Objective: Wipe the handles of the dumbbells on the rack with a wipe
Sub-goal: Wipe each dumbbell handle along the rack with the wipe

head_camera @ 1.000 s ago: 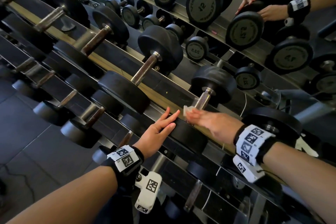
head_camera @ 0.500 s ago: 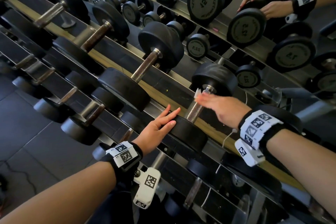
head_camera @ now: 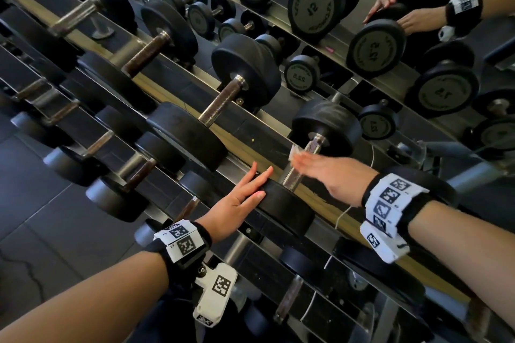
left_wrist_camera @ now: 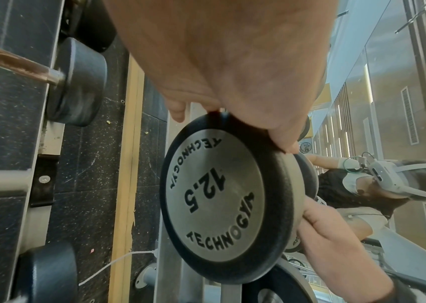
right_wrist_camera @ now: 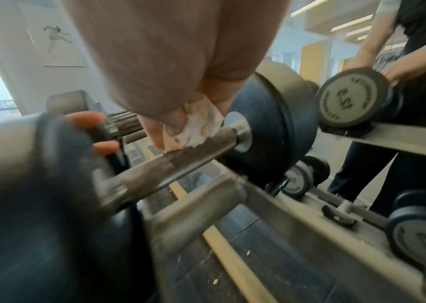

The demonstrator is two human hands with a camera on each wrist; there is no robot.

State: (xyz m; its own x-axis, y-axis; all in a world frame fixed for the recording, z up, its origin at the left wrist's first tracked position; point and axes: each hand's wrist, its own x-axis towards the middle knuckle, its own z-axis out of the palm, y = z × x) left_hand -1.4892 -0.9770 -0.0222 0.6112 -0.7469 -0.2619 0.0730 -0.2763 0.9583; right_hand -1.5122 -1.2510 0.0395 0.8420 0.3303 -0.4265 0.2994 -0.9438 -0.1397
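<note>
A black 12.5 dumbbell lies on the rack's upper tier, its knurled metal handle (head_camera: 291,179) (right_wrist_camera: 180,164) running up to the far head (head_camera: 326,125). My right hand (head_camera: 299,160) (right_wrist_camera: 170,133) grips a crumpled white wipe (head_camera: 294,151) (right_wrist_camera: 197,125) and presses it on the upper half of that handle. My left hand (head_camera: 260,181) lies with straight fingers on the rim of the near head (head_camera: 289,211), whose grey end plate (left_wrist_camera: 219,194) fills the left wrist view. The left fingertips (right_wrist_camera: 85,121) show over the blurred near head in the right wrist view.
More dumbbells (head_camera: 223,103) sit to the left on the same tier, with smaller ones on the lower tier (head_camera: 117,198). A mirror (head_camera: 320,5) behind the rack repeats dumbbells and my arms. A thin white cable (head_camera: 341,217) hangs by my right wrist. Dark floor tiles (head_camera: 33,231) lie at left.
My right hand has slid the wipe along the handle from the near end up toward the far head. The left hand has stayed on the near head.
</note>
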